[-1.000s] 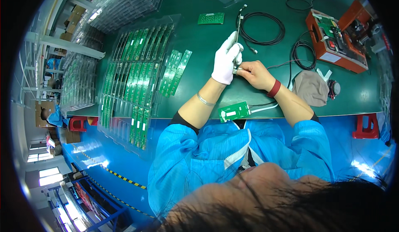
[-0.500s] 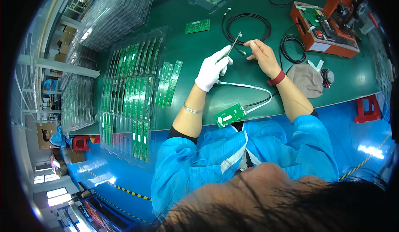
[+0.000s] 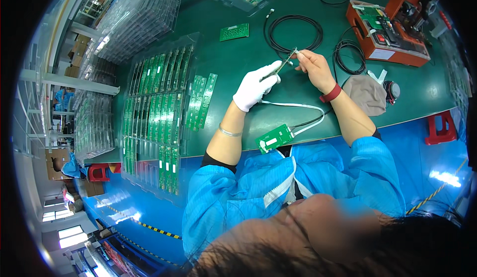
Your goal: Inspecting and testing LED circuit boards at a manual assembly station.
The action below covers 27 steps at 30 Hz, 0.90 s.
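Observation:
My left hand (image 3: 253, 88), in a white glove, is closed on a narrow circuit board (image 3: 284, 64) seen almost edge-on and tilted up. At the board's far end, my bare right hand (image 3: 316, 70), with a red band at the wrist, pinches its tip; the fingers partly hide what lies there. From below the gloved hand a white flat cable (image 3: 304, 105) loops to the right and back to a green circuit board (image 3: 275, 139) at the table's near edge. Left of the glove lie several loose narrow boards (image 3: 205, 102).
A clear tray (image 3: 195, 40) of boards lies left, below tall tray stacks (image 3: 141, 16). Behind my hands are a coiled black cable (image 3: 319, 29) and a small green board (image 3: 234, 32). An orange test box (image 3: 392, 52), another cable coil (image 3: 349, 71) and a grey cloth (image 3: 365, 95) sit right.
My right hand's fingers have closed on the far end of the narrow board, where they were apart from it before. The board has tipped slightly toward the right hand.

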### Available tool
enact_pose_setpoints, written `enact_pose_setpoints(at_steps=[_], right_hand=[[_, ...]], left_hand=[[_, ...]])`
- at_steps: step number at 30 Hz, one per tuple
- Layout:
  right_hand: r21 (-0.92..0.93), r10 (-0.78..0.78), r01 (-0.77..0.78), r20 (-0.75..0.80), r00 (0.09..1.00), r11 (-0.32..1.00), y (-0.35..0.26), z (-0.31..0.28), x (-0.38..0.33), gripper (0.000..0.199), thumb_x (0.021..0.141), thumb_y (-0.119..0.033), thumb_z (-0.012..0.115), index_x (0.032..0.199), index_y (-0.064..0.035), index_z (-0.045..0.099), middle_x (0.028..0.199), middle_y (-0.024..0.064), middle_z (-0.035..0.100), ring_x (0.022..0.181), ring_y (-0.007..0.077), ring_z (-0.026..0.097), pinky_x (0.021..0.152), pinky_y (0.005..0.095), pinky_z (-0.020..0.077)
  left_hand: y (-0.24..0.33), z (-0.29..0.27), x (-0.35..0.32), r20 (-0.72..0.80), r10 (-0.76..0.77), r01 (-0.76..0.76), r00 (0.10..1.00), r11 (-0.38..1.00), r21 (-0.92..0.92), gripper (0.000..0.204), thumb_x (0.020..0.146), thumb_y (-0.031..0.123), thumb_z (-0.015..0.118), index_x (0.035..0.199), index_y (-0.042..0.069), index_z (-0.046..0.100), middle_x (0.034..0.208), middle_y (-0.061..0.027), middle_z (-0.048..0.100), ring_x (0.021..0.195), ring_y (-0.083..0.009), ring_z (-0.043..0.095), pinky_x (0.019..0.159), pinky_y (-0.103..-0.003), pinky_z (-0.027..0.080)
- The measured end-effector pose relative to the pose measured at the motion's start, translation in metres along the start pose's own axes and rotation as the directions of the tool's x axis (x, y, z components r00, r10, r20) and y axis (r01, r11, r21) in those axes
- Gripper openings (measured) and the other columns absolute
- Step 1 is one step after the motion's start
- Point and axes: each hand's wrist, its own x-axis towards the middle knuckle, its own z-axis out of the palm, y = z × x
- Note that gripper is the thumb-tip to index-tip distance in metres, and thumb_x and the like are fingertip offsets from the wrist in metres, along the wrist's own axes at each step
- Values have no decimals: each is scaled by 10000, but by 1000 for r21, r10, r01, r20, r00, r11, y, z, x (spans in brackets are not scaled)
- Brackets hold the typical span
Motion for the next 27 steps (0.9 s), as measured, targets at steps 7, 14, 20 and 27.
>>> enact_pose_setpoints(at_steps=[7, 14, 20, 27], right_hand=[[-184, -44, 59, 88, 995, 981, 6, -9, 2, 257, 993, -184, 472, 878, -22, 634, 639, -15, 479, 601, 80, 430, 676, 232, 461], [-165, -38, 31, -35, 999, 986, 4, -10, 3, 220, 983, -171, 471, 878, -33, 607, 709, 14, 555, 661, 107, 486, 729, 236, 461], [-633, -460, 239, -211, 862, 737, -8, -36, 3, 189, 930, -140, 525, 1044, -33, 631, 966, 83, 644, 895, 212, 580, 865, 300, 462], [-906, -593, -348, -421, 686, 240, -12, -144, -15, 449, 847, -132, 612, 1286, -75, 541, 1337, 110, 536, 1223, 311, 499, 1040, 404, 385]], left_hand=[[-2, -13, 1, 78, 160, -176, 984, 934, 311, 469, 869, 97, 584, 1333, 35, 551, 944, -68, 656, 645, -105, 476, 593, -202, 407], [2, -13, -7, -10, 97, -89, 995, 939, 331, 465, 839, 111, 630, 1300, 58, 584, 1107, -86, 650, 896, -182, 575, 811, -264, 457], [-13, -24, 0, -194, 276, -134, 941, 834, 536, 460, 788, 103, 676, 1245, 85, 623, 1112, -98, 644, 977, -239, 613, 890, -311, 474], [-27, -25, 7, -243, 580, -265, 777, 653, 710, 447, 730, 97, 710, 1174, 102, 660, 981, -78, 618, 864, -238, 573, 814, -323, 467]])
